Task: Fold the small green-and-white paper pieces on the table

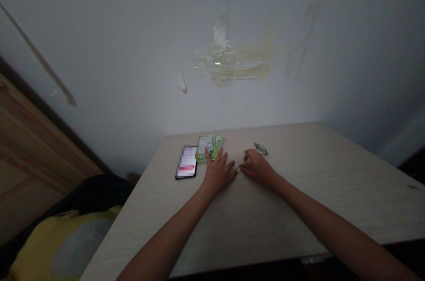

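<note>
One small pale piece (237, 168) lies between two hands on a light wood table (325, 170), nearer the far edge than the near one. The right hand (257, 168) appears, in dim light, to pinch the piece between thumb and finger; the left hand (217, 174) spreads its fingers flat, the upper fingertips at a stack of green-and-white packets (206, 144) toward the table's far-left corner. A lit phone (187, 163) sits just beside the stack, nearer the left edge, while a small green packet (260, 148) rests beyond the right hand, toward the far edge.
</note>
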A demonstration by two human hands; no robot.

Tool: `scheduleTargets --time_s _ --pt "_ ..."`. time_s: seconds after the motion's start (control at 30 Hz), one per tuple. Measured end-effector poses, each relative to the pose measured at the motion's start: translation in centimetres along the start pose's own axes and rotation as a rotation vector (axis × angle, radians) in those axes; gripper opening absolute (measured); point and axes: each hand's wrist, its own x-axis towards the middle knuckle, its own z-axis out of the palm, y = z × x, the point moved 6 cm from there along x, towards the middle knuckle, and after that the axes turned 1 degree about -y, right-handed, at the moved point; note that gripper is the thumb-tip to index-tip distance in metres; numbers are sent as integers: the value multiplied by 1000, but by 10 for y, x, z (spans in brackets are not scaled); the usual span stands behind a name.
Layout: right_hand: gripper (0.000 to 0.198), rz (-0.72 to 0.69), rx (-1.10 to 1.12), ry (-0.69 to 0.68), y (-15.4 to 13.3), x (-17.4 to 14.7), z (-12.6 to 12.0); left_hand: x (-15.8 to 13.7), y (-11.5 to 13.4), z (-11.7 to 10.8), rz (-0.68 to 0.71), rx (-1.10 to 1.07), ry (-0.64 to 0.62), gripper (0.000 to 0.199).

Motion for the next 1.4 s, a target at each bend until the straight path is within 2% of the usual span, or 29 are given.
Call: scheduleTargets --time_s 0.3,0.53,0.8,1.13,1.4 --pt "4 -37 -25 -12 2 2 -2 -1 0 0 7 34 56 34" --pt "9 -95 -31 -20 0 0 -5 -2 0 -2 -14 20 44 34" --pt "9 -87 -14 -47 3 -3 -10 0 -2 -2 -23 6 19 32" --pt "6 -23 119 65 11 -4 -8 -1 -3 1 -75 -7 9 33" --pt "10 -46 149 27 6 -2 -2 -1 -4 6 -118 4 -20 34"
